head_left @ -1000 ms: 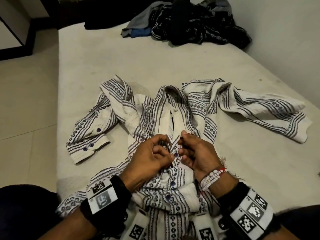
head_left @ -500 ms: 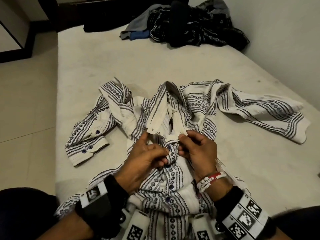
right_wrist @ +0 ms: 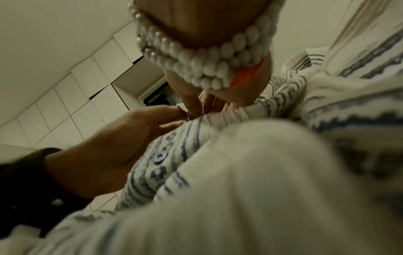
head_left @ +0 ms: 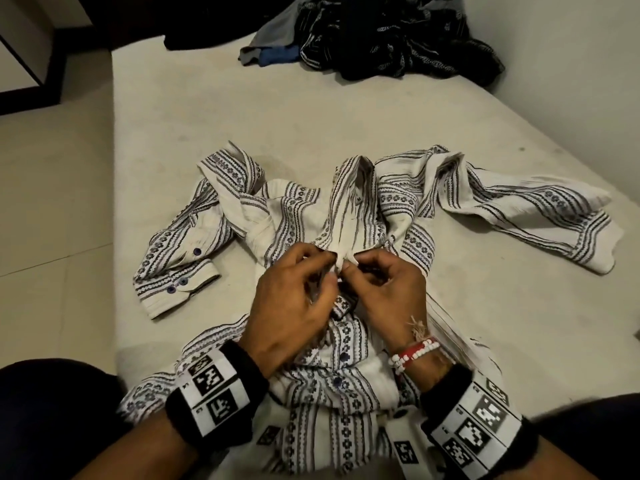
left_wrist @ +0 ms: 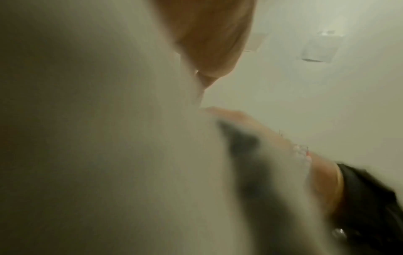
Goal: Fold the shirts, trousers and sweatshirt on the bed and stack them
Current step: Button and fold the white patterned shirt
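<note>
shirt (head_left: 332,341): white with dark patterned stripes, lying face up on the near part of the bed (head_left: 311,126), collar pointing away from the person, hem end bunching up toward the near edge
placket: both front edges are being pulled together right below the collar, a couple of dark buttons showing lower down the front
sleeves: spreading out to both sides, the left one crumpling with its buttoned cuff (head_left: 180,289) lying flat, the right one trailing off toward the wall
left hand (head_left: 294,306): fingers curling in, thumb and fingertips pinching the shirt's front edge just under the collar; the right wrist view is showing that pinch from below
right hand (head_left: 384,289): doing the same from the other side, fingers curling and pinching the opposite edge, fingertips practically touching the left ones; beaded bracelet (head_left: 414,353) sitting on the wrist
left wrist view: mostly blurry pale cloth, not much to get from it
pile (head_left: 381,36): dark clothes heaping at the far end of the bed by the wall, well apart from the shirt, something grey and blue poking out on its left
floor (head_left: 52,202): pale tiles running along the left of the bed
</note>
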